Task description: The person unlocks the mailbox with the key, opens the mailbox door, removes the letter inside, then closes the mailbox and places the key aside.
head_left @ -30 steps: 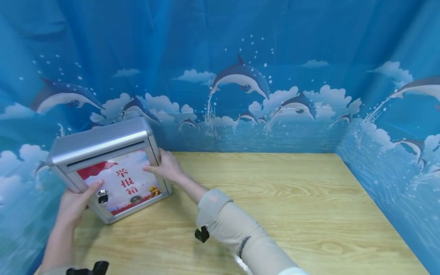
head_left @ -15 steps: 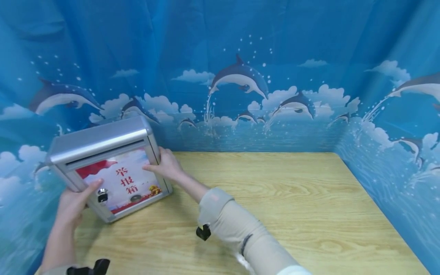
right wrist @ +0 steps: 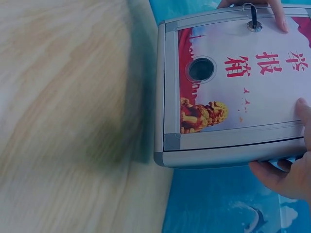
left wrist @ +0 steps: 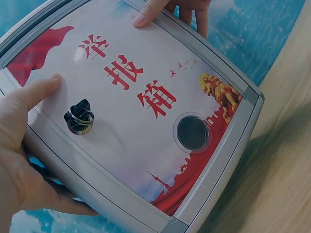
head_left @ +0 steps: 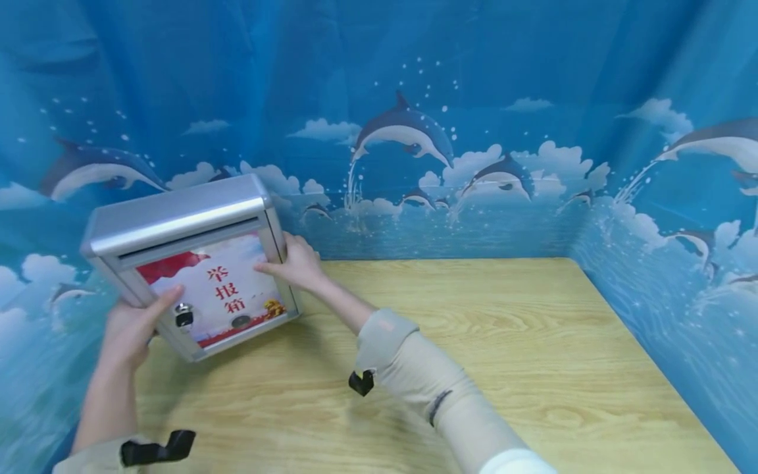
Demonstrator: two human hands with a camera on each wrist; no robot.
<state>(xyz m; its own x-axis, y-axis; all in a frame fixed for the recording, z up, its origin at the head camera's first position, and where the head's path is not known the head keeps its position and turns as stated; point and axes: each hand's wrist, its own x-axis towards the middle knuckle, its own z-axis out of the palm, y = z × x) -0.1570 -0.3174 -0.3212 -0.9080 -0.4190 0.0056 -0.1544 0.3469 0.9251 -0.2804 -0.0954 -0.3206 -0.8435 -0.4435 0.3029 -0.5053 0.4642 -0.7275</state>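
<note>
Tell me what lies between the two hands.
In the head view, the silver box itself fills the stretch between the left hand and the right hand, with red printed characters on its front panel.

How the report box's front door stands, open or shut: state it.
Shut: both wrist views show the front door seated in the report box, not swung out.

Head view was bright, slightly soft | silver box (head_left: 198,270) caught glare at twelve o'clock | wrist views were dimmer, bluish | right wrist: soft shadow darkened desk (right wrist: 63,87) at box's nine o'clock
</note>
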